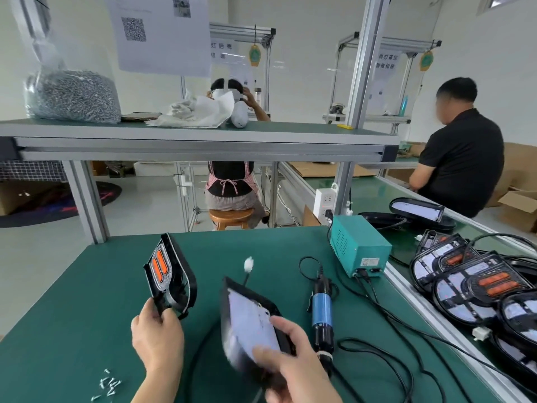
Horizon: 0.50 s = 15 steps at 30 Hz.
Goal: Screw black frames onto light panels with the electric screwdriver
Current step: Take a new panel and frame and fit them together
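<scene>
Left hand (157, 330), grip clamped, holds the black plastic frame with orange inserts (170, 274) upright; right hand (290, 353) grips the blurred white-faced light panel (250, 318) beside it above the green counter (87, 301), probably for mating

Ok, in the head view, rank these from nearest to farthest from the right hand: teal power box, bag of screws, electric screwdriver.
1. electric screwdriver, lying on the green mat just right of the right hand, which holds the light panel.
2. teal power box, farther back, at the mat's right edge.
3. bag of screws, up on the shelf, far left.
</scene>
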Each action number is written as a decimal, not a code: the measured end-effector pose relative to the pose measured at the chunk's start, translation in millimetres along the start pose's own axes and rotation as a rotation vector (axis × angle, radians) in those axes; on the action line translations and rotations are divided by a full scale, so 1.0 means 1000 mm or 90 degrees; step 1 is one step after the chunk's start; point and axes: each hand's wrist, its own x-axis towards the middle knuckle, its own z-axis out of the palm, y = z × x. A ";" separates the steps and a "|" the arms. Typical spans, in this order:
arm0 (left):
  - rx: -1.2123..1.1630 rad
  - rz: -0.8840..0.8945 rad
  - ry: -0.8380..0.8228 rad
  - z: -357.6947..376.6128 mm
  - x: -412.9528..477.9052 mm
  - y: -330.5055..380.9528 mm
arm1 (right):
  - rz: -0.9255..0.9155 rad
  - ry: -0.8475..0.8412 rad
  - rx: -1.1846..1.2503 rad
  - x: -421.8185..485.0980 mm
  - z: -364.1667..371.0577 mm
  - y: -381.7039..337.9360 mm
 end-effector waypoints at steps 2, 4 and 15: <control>-0.025 0.005 -0.034 -0.003 0.000 -0.002 | -0.069 0.055 -0.189 -0.006 -0.004 0.016; -0.067 -0.012 -0.065 -0.007 -0.001 -0.001 | -0.120 0.071 -0.302 -0.009 -0.007 0.025; 0.017 0.096 -0.070 -0.045 -0.050 0.023 | -0.347 0.035 -0.511 0.015 -0.003 0.056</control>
